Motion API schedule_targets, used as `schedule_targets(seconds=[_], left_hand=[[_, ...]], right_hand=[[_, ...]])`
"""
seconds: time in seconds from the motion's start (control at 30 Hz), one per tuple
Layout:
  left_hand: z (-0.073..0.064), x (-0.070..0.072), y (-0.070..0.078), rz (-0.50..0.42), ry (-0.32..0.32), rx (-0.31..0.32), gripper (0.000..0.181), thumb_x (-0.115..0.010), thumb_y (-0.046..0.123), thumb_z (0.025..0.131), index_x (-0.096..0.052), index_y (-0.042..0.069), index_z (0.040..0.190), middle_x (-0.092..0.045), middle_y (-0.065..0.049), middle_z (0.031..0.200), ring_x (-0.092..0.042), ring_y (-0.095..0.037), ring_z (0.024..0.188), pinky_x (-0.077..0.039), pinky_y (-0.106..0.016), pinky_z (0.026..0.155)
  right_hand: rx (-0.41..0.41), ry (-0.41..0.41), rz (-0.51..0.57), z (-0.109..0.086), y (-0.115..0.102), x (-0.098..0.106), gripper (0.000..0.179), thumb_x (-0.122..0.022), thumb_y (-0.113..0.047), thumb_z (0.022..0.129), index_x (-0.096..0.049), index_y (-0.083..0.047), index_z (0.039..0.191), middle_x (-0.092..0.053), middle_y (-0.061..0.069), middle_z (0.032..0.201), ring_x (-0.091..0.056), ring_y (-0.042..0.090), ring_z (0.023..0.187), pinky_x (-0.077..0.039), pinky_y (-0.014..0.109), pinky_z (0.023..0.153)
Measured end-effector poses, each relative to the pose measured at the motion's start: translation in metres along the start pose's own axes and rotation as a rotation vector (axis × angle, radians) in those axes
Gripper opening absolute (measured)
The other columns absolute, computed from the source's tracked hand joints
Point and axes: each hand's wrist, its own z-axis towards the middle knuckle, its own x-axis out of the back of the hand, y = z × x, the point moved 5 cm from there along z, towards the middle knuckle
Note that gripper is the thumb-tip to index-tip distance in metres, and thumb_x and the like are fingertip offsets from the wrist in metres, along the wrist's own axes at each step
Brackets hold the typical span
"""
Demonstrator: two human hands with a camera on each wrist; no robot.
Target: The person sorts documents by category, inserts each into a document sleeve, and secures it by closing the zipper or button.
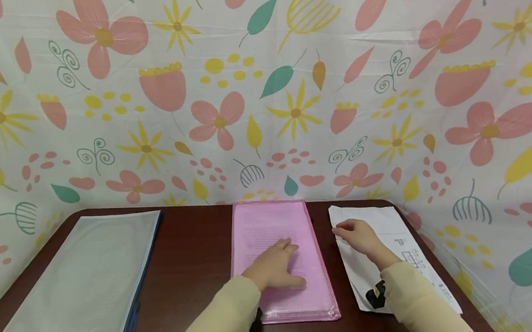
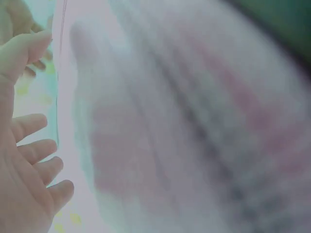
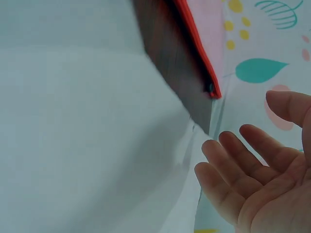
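A pink translucent zip folder (image 1: 270, 227) with printed sheets inside lies in the middle of the table. My left hand (image 1: 275, 268) is over it, fingers spread and thumb apart; the left wrist view shows the same hand (image 2: 29, 170) with no object in its fingers. On the right lies a stack of white papers (image 1: 372, 220) with some printing and drawn figures. My right hand (image 1: 359, 239) is over the left part of this stack, fingertips near its edge. Seen from the right wrist, this hand (image 3: 257, 179) has loosely bent fingers beside the paper, thumb well apart from them.
A grey mesh zip folder (image 1: 79, 282) with a blue edge lies at the left of the dark brown table (image 1: 189, 253). Behind the table hangs a white cloth (image 1: 262, 109) with flower prints, which also runs down the right side. A black strap piece (image 1: 376, 296) shows below my right wrist.
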Motion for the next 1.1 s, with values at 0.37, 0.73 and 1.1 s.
schedule_targets(seconds=[0.37, 0.73, 1.1], left_hand=[[-0.026, 0.023, -0.045, -0.092, 0.030, 0.126, 0.083, -0.070, 0.046, 0.077, -0.040, 0.005, 0.142, -0.034, -0.016, 0.150, -0.032, -0.031, 0.140, -0.030, -0.044, 0.113], [-0.048, 0.039, -0.093, -0.114, 0.048, 0.262, 0.080, -0.068, 0.045, 0.081, -0.038, 0.005, 0.143, -0.030, -0.018, 0.152, -0.030, -0.036, 0.139, -0.032, -0.053, 0.110], [-0.075, 0.058, -0.132, -0.089, 0.038, 0.395, 0.083, -0.067, 0.042, 0.083, -0.032, -0.002, 0.144, -0.026, -0.025, 0.152, -0.027, -0.041, 0.139, -0.032, -0.057, 0.108]], right_hand=[[0.035, 0.018, -0.113, -0.014, 0.014, 0.016, 0.053, -0.056, -0.037, 0.093, -0.055, 0.007, 0.124, -0.059, 0.028, 0.121, -0.055, 0.041, 0.112, -0.049, 0.049, 0.089], [0.029, 0.006, -0.203, -0.022, 0.035, 0.035, 0.063, -0.056, -0.040, 0.091, -0.049, 0.010, 0.127, -0.052, 0.033, 0.128, -0.052, 0.048, 0.115, -0.049, 0.051, 0.089], [-0.057, -0.063, -0.228, -0.034, 0.054, 0.049, 0.073, -0.058, -0.042, 0.089, -0.040, 0.013, 0.133, -0.040, 0.039, 0.134, -0.041, 0.054, 0.121, -0.041, 0.058, 0.095]])
